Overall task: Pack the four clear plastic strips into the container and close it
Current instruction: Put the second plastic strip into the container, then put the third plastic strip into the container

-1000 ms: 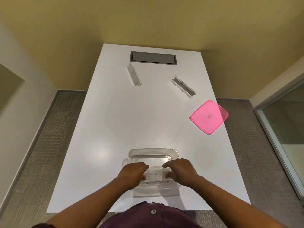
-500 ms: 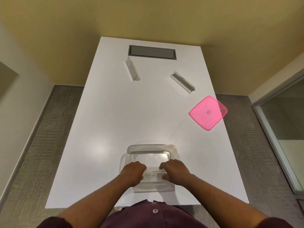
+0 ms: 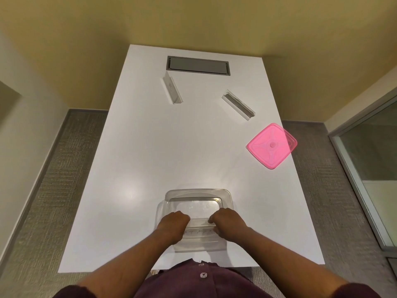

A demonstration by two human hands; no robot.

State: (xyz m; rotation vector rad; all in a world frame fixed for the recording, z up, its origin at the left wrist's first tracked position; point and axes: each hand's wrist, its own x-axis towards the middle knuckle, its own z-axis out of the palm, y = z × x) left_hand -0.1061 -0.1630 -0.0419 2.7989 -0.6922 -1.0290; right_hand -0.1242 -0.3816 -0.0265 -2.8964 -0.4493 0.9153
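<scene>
Left hand (image 3: 173, 225): fingers curling, gripping the strip (image 3: 198, 231) inside the container (image 3: 198, 193).
Right hand (image 3: 228, 224): gripping its other end.
Change: you are seating it lower than before.
Remaining: two strips (image 3: 171, 90) (image 3: 238, 104) and lid (image 3: 271, 145) are waiting far off.

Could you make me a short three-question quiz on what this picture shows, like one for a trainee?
1. True or false: the pink lid already sits on the clear container.
2. How many clear strips lie loose on the far part of the white table?
3. Where are the left hand and right hand? A) on the lid B) at the container C) on the grey panel

Key
1. False: it lies apart, by the table's right edge.
2. Two: the left strip and the right strip.
3. B: both hold a strip over its near side.
</scene>
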